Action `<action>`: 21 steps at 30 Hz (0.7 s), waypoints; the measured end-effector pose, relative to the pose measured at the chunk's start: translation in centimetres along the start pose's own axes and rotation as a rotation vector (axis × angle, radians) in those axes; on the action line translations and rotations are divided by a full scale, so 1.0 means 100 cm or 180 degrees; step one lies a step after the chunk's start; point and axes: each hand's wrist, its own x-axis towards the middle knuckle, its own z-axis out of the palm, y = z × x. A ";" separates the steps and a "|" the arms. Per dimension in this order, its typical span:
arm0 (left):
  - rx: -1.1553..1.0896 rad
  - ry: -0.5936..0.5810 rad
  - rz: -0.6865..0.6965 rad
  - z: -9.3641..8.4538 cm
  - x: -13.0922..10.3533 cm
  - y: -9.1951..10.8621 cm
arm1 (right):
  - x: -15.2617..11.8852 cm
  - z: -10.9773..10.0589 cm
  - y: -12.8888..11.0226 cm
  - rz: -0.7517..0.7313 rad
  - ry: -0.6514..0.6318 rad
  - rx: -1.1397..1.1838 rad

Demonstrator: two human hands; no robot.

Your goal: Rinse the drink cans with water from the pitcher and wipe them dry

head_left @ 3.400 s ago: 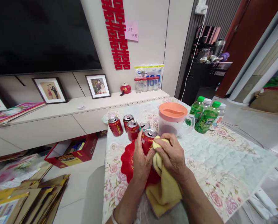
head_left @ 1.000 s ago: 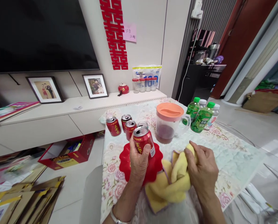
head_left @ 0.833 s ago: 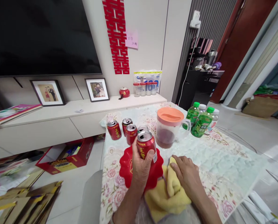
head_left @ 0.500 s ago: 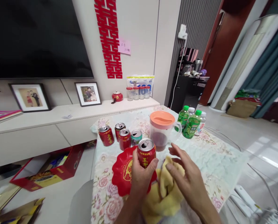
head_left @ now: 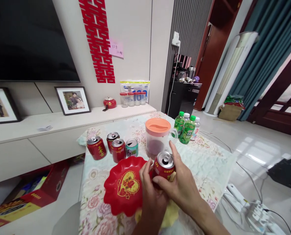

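A red drink can (head_left: 163,167) with an opened top is upright between my two hands. My right hand (head_left: 181,179) wraps round its right side, thumb across the front. My left hand (head_left: 151,186) touches the can's left side with its fingers bent. Beneath my hands lies a yellow cloth (head_left: 171,213), mostly hidden. To the left is a red scalloped plate (head_left: 112,192) with a gold heart design. Behind it stand red cans (head_left: 96,149) and a teal can (head_left: 132,148). A clear jug with an orange lid (head_left: 157,137) stands just behind the held can.
Green-capped bottles (head_left: 187,130) stand at the back right of the flowered tablecloth (head_left: 209,163). Beyond are a white cabinet (head_left: 62,130) with framed photos and jars (head_left: 133,99). Power strips (head_left: 235,197) and cables lie on the floor at the right.
The can has moved right, away from over the plate, and my right hand has left the cloth and closed round it. The camera view has turned right.
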 end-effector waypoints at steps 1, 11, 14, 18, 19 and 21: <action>-0.0056 -0.0091 -0.0023 0.002 -0.003 0.000 | 0.002 -0.009 0.002 0.0089 0.0014 0.0053; 0.1507 -0.1776 -0.0318 0.005 -0.029 0.002 | 0.043 -0.103 0.103 0.0887 0.0635 -0.0643; 0.1724 -0.2040 -0.0122 0.005 -0.030 -0.005 | 0.056 -0.110 0.152 0.0988 0.0764 -0.0860; 0.1910 -0.1969 0.0166 0.007 -0.035 -0.015 | 0.071 -0.112 0.201 0.1201 0.0849 -0.0880; 0.1953 -0.1881 0.0219 0.008 -0.037 -0.017 | 0.075 -0.112 0.211 0.1273 0.0914 -0.0853; 0.2022 -0.1751 0.0285 0.010 -0.039 -0.020 | 0.083 -0.112 0.228 0.1328 0.0996 -0.0830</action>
